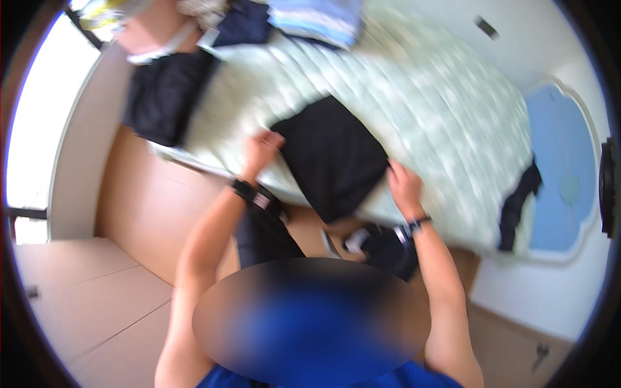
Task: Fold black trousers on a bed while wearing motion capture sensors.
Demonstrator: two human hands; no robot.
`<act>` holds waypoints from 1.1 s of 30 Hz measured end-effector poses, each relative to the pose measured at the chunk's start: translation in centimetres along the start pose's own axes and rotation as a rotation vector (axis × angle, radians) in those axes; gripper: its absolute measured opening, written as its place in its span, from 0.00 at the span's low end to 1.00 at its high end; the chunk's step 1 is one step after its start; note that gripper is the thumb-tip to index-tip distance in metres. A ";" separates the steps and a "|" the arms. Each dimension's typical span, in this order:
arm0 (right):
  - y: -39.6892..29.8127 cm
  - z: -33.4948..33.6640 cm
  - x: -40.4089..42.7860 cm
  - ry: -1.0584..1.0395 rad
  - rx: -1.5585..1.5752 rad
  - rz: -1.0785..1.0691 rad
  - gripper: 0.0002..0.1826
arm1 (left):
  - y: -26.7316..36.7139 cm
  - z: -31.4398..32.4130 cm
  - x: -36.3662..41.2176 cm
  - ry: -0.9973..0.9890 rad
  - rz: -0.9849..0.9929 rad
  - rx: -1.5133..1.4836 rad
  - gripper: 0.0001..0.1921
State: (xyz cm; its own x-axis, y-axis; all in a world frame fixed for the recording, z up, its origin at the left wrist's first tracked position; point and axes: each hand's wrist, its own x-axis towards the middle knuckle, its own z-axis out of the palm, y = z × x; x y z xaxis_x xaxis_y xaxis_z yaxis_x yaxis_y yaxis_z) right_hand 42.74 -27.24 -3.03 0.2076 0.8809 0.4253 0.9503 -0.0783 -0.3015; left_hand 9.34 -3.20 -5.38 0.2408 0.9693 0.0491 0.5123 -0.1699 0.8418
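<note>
A piece of black cloth, perhaps a garment [332,157], is spread between my two hands over the near edge of the bed. My left hand [263,149] pinches its left corner between thumb and fingers. On the other side, my right hand [405,186] grips the right corner. The cloth's lower corner hangs past the mattress edge, above my legs. Both wrists wear dark bands. Whether the upper part of the cloth rests on the bed or is lifted off it, I cannot tell.
The bed has a pale green quilted cover [436,111]. Folded black clothing [167,97] lies at its left edge. Behind are folded blue clothes [318,19] and a pink box [155,26]. A black cloth strip [519,208] lies near the blue headboard [558,169].
</note>
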 end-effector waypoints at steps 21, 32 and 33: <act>-7.4 -2.3 -3.9 -0.004 0.184 -0.030 0.10 | -0.1 -0.4 3.2 -0.440 -0.576 -0.499 0.23; -12.3 -0.2 -0.5 -0.035 0.245 -0.156 0.16 | 0.3 2.4 -0.2 -0.703 -0.854 -0.869 0.31; -13.1 -0.1 -0.1 -0.040 0.237 -0.167 0.18 | 0.4 2.3 -0.8 -0.707 -0.864 -0.875 0.31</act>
State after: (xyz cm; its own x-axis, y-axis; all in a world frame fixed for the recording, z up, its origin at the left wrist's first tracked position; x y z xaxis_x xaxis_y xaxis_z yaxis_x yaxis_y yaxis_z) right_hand 30.30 -26.39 0.98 0.0394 0.8906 0.4532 0.8889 0.1759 -0.4231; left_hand 11.27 -4.41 -6.35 0.6083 0.3735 -0.7003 0.1033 0.8376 0.5364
